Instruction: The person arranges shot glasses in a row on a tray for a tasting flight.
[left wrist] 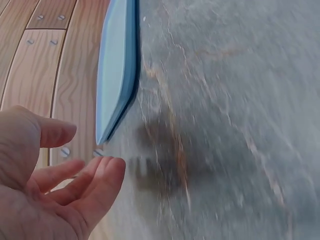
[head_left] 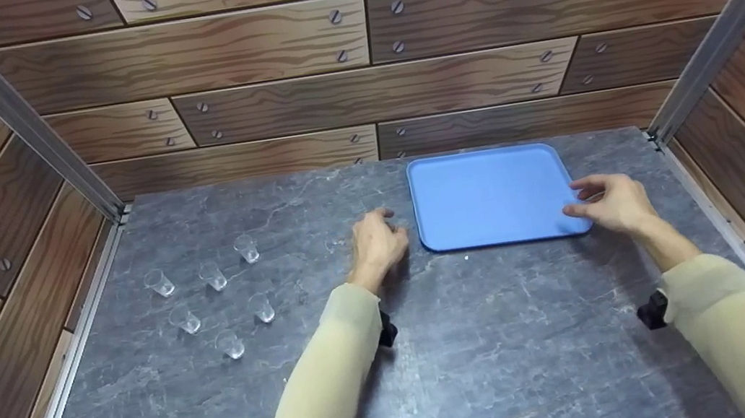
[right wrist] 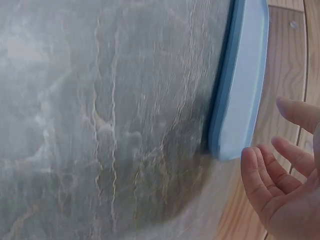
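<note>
A blue rectangular tray (head_left: 498, 195) lies flat on the grey marbled table, toward the back right. To its left is my left hand (head_left: 377, 245), thumb and fingers loosely bent and apart, a small gap from the tray's side. In the left wrist view, that hand (left wrist: 65, 185) has nothing between its fingers. My right hand (head_left: 612, 204) is at the tray's right edge, its thumb and fingertips overlapping the rim in the head view. The right wrist view shows this hand (right wrist: 285, 175) with parted, relaxed fingers beside the tray's corner (right wrist: 232, 142).
Several small clear cups (head_left: 214, 277) stand in a loose group on the left of the table (head_left: 482, 368). Wood-patterned walls (head_left: 276, 40) enclose the back and sides, with metal rails (head_left: 34, 132) at the corners. A tiny white speck (head_left: 466, 258) lies before the tray.
</note>
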A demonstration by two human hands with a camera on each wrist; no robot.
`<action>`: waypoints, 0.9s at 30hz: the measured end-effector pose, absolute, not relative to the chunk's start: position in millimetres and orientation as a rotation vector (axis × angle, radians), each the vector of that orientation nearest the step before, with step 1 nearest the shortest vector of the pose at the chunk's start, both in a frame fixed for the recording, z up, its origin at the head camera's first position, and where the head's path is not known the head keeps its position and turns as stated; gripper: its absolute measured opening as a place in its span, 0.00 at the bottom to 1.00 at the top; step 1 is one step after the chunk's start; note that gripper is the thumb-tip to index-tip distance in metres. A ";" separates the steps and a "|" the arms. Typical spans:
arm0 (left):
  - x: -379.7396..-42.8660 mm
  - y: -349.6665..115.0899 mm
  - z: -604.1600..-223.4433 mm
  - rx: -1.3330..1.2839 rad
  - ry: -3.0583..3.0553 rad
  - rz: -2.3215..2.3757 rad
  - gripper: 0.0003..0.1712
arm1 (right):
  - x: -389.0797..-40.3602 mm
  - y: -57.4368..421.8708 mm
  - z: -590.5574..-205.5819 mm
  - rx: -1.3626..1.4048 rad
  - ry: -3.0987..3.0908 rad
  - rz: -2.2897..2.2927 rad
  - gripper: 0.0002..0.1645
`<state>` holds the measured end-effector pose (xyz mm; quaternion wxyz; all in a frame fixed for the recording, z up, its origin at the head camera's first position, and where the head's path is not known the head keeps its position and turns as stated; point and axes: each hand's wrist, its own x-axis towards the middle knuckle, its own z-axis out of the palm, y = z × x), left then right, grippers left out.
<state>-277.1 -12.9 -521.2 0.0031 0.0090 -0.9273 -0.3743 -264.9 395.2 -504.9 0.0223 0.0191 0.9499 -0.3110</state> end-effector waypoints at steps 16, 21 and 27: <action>-331.5 22.3 -569.3 0.154 -2.901 -1.409 0.27 | -284.8 428.3 -521.8 0.205 2.668 -1.254 0.46; -347.7 35.8 -581.3 0.204 -2.919 -1.454 0.34 | -289.1 427.7 -526.9 0.222 2.628 -1.281 0.47; -348.6 41.7 -581.4 0.249 -2.957 -1.488 0.37 | -296.7 422.5 -530.2 0.253 2.632 -1.252 0.45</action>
